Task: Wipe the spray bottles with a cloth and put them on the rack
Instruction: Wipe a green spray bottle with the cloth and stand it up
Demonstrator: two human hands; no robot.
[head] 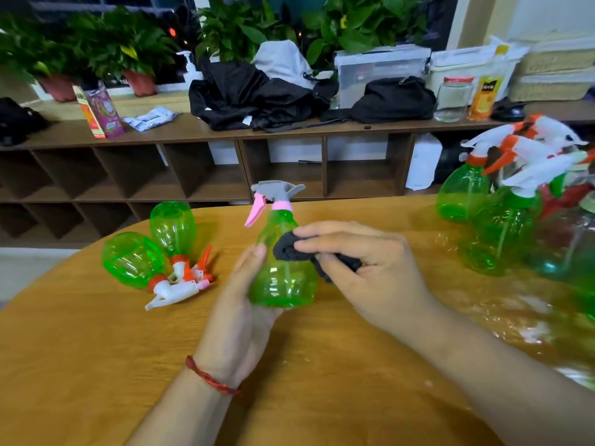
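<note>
While the left hand (240, 304) grips it upright, the clear green bottle (283, 268), pink-triggered and grey-capped, meets the dark cloth (291, 251) pinched by the right hand (370, 268).

No readable text; print on carton (102, 108), wipes pack (150, 117) and orange bottle (485, 97) too blurred.

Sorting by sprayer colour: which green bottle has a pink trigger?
The upright bottle in the left hand, touched by the dark cloth: grey head, pink trigger. The two lying bottles and those standing at right have white heads.
</note>
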